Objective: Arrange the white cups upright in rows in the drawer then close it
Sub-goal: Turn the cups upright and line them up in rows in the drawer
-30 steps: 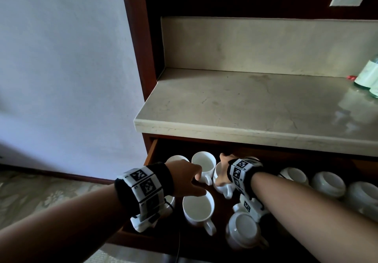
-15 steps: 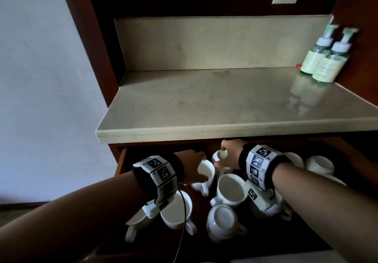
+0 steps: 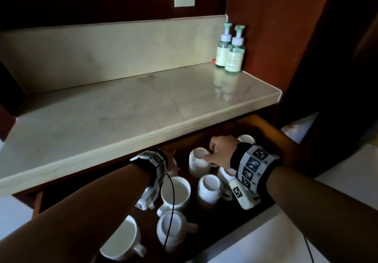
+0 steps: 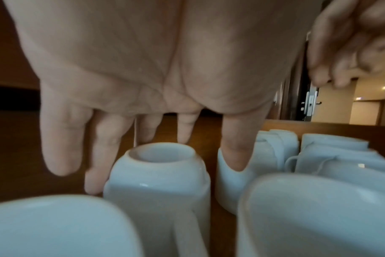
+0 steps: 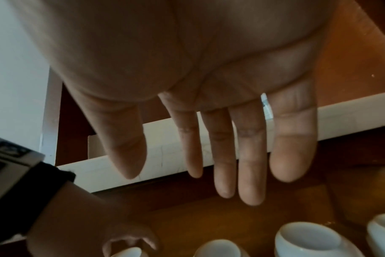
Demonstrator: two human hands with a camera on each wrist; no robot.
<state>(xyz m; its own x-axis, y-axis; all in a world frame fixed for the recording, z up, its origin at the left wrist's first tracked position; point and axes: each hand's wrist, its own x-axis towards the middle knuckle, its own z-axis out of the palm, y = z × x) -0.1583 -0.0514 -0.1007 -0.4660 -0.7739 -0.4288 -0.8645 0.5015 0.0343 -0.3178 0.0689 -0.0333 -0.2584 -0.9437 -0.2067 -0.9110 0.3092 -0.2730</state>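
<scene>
Several white cups lie in the open wooden drawer (image 3: 263, 126). One upright cup (image 3: 174, 191) stands mid-drawer, with upside-down cups (image 3: 209, 189) beside and in front of it. My right hand (image 3: 219, 150) rests over the base of an upside-down cup (image 3: 197, 161) at the back. In the right wrist view its fingers (image 5: 251, 165) are straight and hold nothing. My left hand (image 3: 172, 156) reaches under the counter's edge, partly hidden. In the left wrist view its spread fingers (image 4: 62, 147) straddle an upside-down cup (image 4: 158, 177) without closing on it.
The marble counter (image 3: 122, 123) overhangs the back of the drawer and leaves little headroom. Two pump bottles (image 3: 229, 54) stand at its back right corner. A tilted cup (image 3: 120, 238) and an upside-down cup (image 3: 173, 230) sit near the drawer's front edge.
The head view has swung to the right, bringing the bottles into view. Both hands have shifted rightwards along the back cups; the left hand has gone further under the counter's edge.
</scene>
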